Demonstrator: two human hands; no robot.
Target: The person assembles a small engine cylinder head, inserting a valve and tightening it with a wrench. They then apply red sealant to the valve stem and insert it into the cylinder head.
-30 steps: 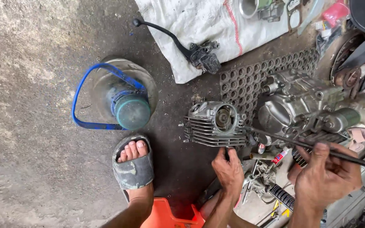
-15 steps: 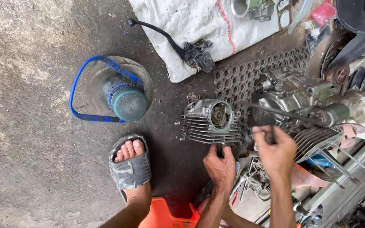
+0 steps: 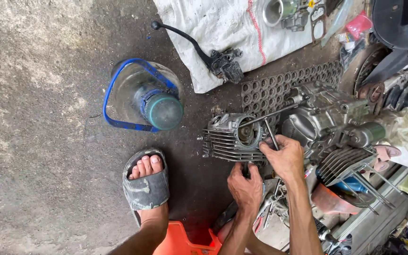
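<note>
**Both hands down on the finned cylinder head**

So the grey cast-metal cylinder head with cooling fins [image 3: 234, 137] sits on the dark, oil-stained concrete floor [image 3: 48, 141], just beside the bigger silver engine block [image 3: 327, 118]. The left hand [image 3: 245, 186] is curled tight at the head's lower edge, gripping something small I can't make out. The right hand [image 3: 286, 156] is closed around a thin steel rod-like tool [image 3: 271, 133] that pokes up against the head's round port. The hands are close but not touching.

Around it: a perforated dark rubber mat [image 3: 279, 87], a white woven sack [image 3: 232, 33] with a black lever assembly [image 3: 213, 56] across it, and a clear plastic water jug with a blue strap [image 3: 142, 97].

Compared with a second ago, the right hand has come in from the far right, where it was holding a long rod, and is now right at the head. Left hand has barely moved.
</note>
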